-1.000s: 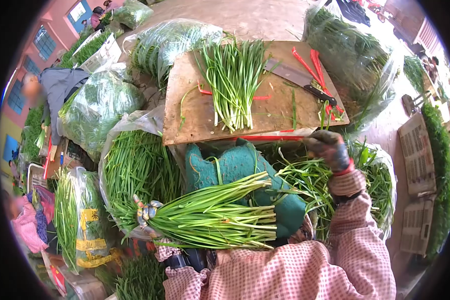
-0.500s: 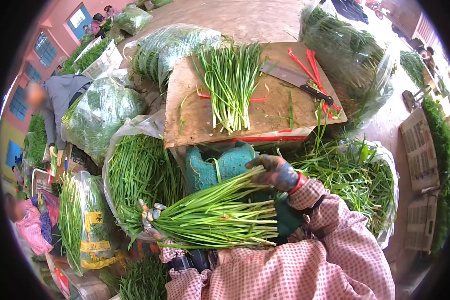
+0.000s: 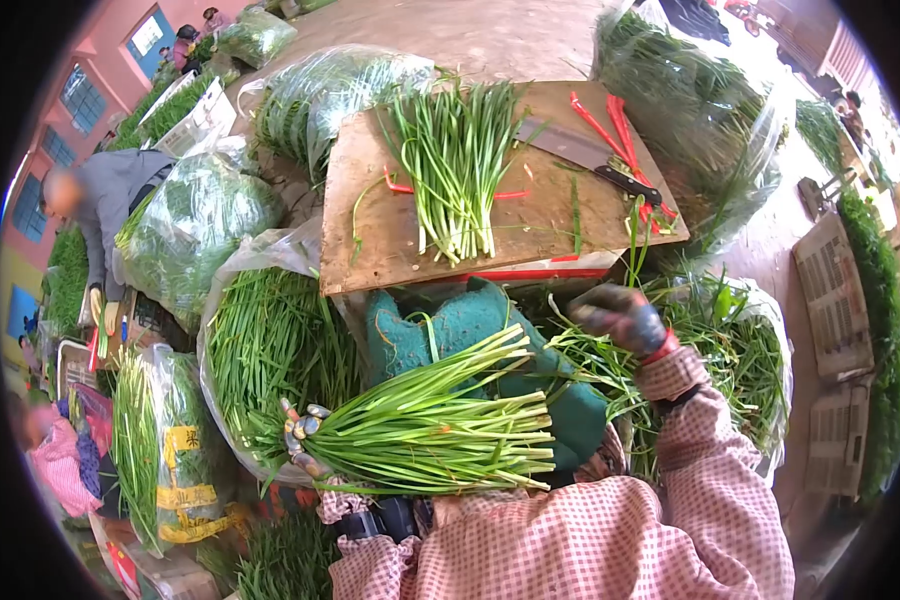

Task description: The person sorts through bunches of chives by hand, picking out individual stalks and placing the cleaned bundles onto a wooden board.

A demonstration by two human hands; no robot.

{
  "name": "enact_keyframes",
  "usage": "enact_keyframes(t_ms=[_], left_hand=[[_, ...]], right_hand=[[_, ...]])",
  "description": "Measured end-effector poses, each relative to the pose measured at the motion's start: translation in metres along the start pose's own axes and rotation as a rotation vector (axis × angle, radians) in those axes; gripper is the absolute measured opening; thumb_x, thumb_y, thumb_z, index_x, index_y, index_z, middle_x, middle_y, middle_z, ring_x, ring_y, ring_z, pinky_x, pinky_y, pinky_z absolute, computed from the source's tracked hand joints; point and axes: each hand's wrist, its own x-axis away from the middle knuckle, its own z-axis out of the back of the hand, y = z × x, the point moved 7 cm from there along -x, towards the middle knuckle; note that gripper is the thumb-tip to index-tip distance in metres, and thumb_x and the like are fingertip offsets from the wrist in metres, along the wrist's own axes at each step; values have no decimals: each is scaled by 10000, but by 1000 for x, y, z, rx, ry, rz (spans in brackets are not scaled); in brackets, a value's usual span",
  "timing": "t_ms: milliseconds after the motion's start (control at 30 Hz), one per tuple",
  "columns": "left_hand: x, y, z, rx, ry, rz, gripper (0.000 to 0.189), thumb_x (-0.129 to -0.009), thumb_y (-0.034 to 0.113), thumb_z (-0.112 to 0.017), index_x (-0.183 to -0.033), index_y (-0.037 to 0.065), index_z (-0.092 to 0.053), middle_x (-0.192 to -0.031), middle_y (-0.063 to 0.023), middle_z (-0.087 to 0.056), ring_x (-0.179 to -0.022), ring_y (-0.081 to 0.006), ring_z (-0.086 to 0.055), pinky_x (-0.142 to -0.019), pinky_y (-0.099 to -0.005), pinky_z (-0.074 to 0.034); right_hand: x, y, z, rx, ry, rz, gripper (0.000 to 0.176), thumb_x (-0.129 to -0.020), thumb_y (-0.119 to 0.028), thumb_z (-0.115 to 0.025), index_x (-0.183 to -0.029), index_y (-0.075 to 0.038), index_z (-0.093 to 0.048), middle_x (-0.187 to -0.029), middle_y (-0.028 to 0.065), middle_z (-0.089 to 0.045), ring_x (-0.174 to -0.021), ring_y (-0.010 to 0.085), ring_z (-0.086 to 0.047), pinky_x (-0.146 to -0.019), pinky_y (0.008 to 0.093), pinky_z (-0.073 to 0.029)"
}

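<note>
My left hand (image 3: 303,440), in a stained patterned glove, is wrapped round the leafy end of a bunch of garlic chives (image 3: 430,425). Its pale stem ends fan out to the right over my lap and a teal cloth (image 3: 470,322). My gloved right hand (image 3: 625,318) is off the bunch, up and to its right, with its fingers drawn together; I cannot tell what, if anything, they pinch. Below it lies a plastic bag of loose green leaves (image 3: 725,345). On the wooden board (image 3: 355,265) ahead, another bunch of chives (image 3: 455,175) rests across a red tie (image 3: 515,194).
A black-handled cleaver (image 3: 580,150) and red ties (image 3: 625,130) lie on the board's right side. Bags of chives stand around: an open one (image 3: 280,350) at left, a big one (image 3: 685,120) at right. At far left a person in grey (image 3: 125,185) bends over greens.
My right hand has moved away from the stems, to the right, over the bag of loose leaves. My left hand keeps its hold on the bunch.
</note>
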Motion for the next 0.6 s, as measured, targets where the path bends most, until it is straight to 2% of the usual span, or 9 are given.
enact_keyframes(t_ms=[67,100,133,267,333,400,467,533,600], left_hand=[[0,1,10,23,23,29,612,-769,156,-594,-1276,-2,-289,-785,-12,-580,-728,-162,-535,-944,-347,-335],[0,-1,8,74,72,55,565,-779,143,-578,-1259,-4,-318,-770,-18,-583,-722,-171,-539,-944,-350,-336],[0,0,8,68,72,49,565,-779,143,-578,-1259,-4,-318,-770,-18,-583,-722,-171,-539,-944,-350,-336],[6,2,27,108,111,123,424,-832,163,-505,-1215,17,-394,-733,-20,-580,-694,-173,-538,-931,-345,-347],[10,2,23,67,130,46,457,-803,162,-553,-1212,28,-402,-755,-15,-581,-720,-166,-541,-941,-347,-339],[10,6,45,31,309,165,598,-719,141,-651,-1234,29,-369,-795,-6,-579,-772,-156,-546,-960,-358,-324],[8,3,21,-29,78,77,720,-673,114,-682,-1274,23,-296,-840,-4,-580,-807,-156,-551,-977,-366,-300],[6,3,10,15,-29,24,753,-689,95,-651,-1302,11,-222,-869,-10,-583,-818,-163,-553,-987,-368,-278],[6,0,17,62,64,84,623,-774,108,-558,-1298,16,-235,-823,-11,-590,-773,-167,-562,-972,-369,-292]], right_hand=[[-5,16,-44,-30,-310,198,466,-778,-159,-630,-1172,-1,-436,-877,67,-576,-698,70,-522,-626,210,-441],[-6,28,-61,-144,-335,-56,496,-713,-152,-696,-1138,-20,-476,-896,92,-582,-729,128,-545,-676,262,-452],[-9,3,-81,518,-302,430,519,-661,-182,-736,-1103,-35,-507,-931,120,-579,-765,203,-563,-691,307,-447],[-8,6,-109,1172,132,725,437,-571,-411,-694,-859,-93,-607,-905,127,-571,-821,308,-529,-665,426,-429],[-1,-5,-117,1003,93,860,462,-603,-309,-692,-996,-99,-569,-932,123,-589,-738,320,-542,-625,361,-434],[-12,0,-113,916,95,848,402,-615,-297,-671,-964,-120,-577,-864,111,-595,-674,313,-544,-570,361,-433],[-11,5,-107,828,91,829,343,-627,-286,-651,-931,-142,-584,-795,99,-601,-611,306,-547,-516,361,-432],[-13,18,-108,1297,-13,529,239,-667,-342,-587,-765,-124,-584,-684,92,-570,-593,273,-560,-505,396,-439],[-12,25,-103,1365,68,604,230,-670,-311,-576,-791,-116,-561,-637,85,-551,-532,271,-547,-471,415,-434]])
